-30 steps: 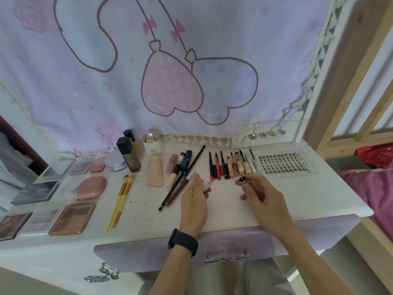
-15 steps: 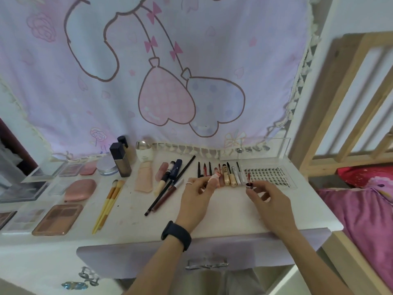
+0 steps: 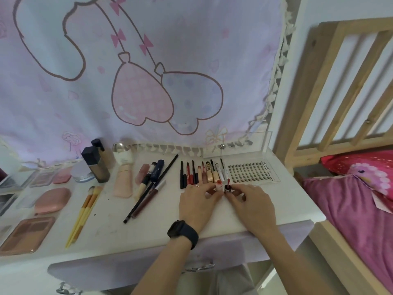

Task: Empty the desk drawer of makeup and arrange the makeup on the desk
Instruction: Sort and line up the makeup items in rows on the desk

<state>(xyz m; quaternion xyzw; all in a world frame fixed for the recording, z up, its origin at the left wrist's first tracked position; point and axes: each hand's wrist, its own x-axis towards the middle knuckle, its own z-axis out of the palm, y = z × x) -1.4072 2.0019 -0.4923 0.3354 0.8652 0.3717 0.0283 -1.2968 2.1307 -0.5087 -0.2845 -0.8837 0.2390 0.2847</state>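
My left hand [image 3: 198, 201], with a black watch on its wrist, pinches a small tube with an orange-pink cap [image 3: 218, 185] on the white desk [image 3: 110, 218]. Right beside it, my right hand [image 3: 251, 204] pinches a small dark-red lip tint [image 3: 227, 188]. Both tubes stand close together just in front of a row of pencils and slim tubes [image 3: 202, 172]. The lilac desk drawer [image 3: 127, 269] below my arms is pushed in.
A lash tray [image 3: 251, 172] lies right of the row. To the left lie long brushes [image 3: 148, 188], yellow brushes [image 3: 84, 211], a peach tube [image 3: 123, 180], foundation bottles [image 3: 95, 163], a pink compact [image 3: 52, 200] and palettes [image 3: 27, 234]. A wooden bed [image 3: 350, 177] stands at the right.
Both hands have come together in front of the row, bringing the two small tubes side by side. The camera has turned right and moved closer.
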